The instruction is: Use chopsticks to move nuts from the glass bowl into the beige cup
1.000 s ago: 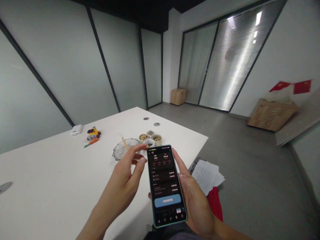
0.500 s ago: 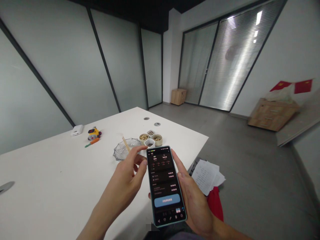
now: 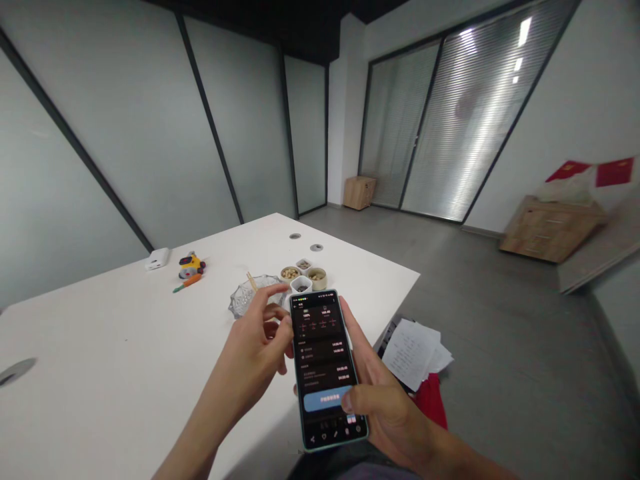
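Observation:
A smartphone (image 3: 325, 360) with a lit dark screen and a blue button rests in my right hand (image 3: 387, 407). The right fingers wrap behind it, and the right thumb lies over the button's right end. Close to the phone's upper left side is my left hand (image 3: 255, 353), its index finger stretched toward the top corner and the other fingers loosely bent apart. Whether the left thumb touches the phone's edge I cannot tell. Behind the left fingers stands a clear glass dish (image 3: 243, 300) with chopsticks (image 3: 251, 281) leaning in it, partly hidden.
Several small bowls (image 3: 317, 279) holding bits of food sit past the phone on the white table (image 3: 150, 353). A yellow toy (image 3: 191, 265), an orange carrot-like item (image 3: 189, 283) and a white box (image 3: 158, 259) lie farther left. Papers (image 3: 415, 353) are beyond the table's right edge.
My right thumb has swung from the phone's side onto the blue button. The left index fingertip has shifted slightly left, off the phone's top corner. The view has moved a little.

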### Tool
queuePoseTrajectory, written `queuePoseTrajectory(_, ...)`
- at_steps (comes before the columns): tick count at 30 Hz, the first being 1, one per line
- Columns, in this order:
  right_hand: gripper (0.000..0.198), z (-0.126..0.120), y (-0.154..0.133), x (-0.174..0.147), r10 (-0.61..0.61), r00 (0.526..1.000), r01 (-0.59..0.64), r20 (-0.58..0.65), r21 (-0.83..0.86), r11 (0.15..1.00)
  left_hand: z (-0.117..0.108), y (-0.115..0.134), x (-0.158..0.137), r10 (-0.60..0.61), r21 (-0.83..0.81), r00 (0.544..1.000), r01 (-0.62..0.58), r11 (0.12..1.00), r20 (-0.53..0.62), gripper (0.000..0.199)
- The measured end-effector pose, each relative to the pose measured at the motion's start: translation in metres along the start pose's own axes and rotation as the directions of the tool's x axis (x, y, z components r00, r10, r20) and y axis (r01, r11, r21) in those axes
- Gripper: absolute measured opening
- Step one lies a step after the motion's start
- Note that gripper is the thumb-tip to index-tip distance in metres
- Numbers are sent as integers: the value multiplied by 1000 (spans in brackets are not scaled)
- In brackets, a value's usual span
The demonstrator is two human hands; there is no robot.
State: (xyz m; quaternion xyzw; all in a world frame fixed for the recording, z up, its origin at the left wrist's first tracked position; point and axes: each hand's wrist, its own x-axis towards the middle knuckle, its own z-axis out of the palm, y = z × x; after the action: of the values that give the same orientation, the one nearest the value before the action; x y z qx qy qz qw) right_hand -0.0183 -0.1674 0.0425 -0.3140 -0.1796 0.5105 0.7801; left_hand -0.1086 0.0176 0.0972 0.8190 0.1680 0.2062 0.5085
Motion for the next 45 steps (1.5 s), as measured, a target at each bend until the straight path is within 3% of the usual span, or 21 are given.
queuePoseTrajectory(13, 161, -2, -5, 3, 33, 981, -39, 190, 29, 999, 4, 1, 2, -52, -139, 998, 48, 989, -24, 58)
queuePoseTrajectory(35, 174, -12, -8, 2, 55, 975, -40, 214, -73, 997, 3, 1, 3, -22, -96, 999, 19, 995, -28, 50)
queuePoseTrajectory(45, 189, -23, -2, 3, 163, 942, -143, 292, -89, 986, 3, -1, 3, -30, -79, 999, 27, 997, -34, 52)
